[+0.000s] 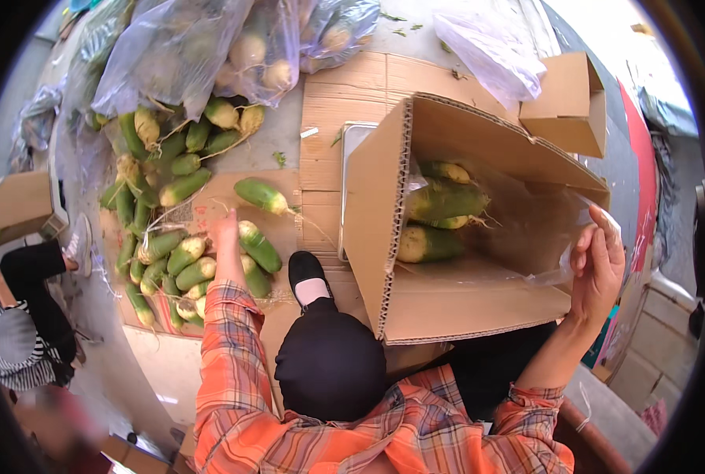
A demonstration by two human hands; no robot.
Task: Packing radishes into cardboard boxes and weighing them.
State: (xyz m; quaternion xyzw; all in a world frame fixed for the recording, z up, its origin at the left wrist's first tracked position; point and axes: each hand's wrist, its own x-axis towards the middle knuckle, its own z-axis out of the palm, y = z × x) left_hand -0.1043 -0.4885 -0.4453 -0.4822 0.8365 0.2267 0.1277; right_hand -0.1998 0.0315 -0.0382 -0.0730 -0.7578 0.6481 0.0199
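Inside carton [471, 304], 4 radishes [447, 202], plastic liner [554, 270]

OK, did a headcount: four green radishes [447, 203] showed inside the one big open carton [375, 221]. Exactly one loose radish [260, 195] lay on its own between the pile and that carton. The floor pile [187, 254] had well over twenty, but they overlapped too much for an exact number. Plastic bags: at least three stuffed bags [262, 55] up top, plus one crumpled bag [491, 55] off to the right. I also got one smaller box [558, 107] upper right and one more carton [25, 207] far left.
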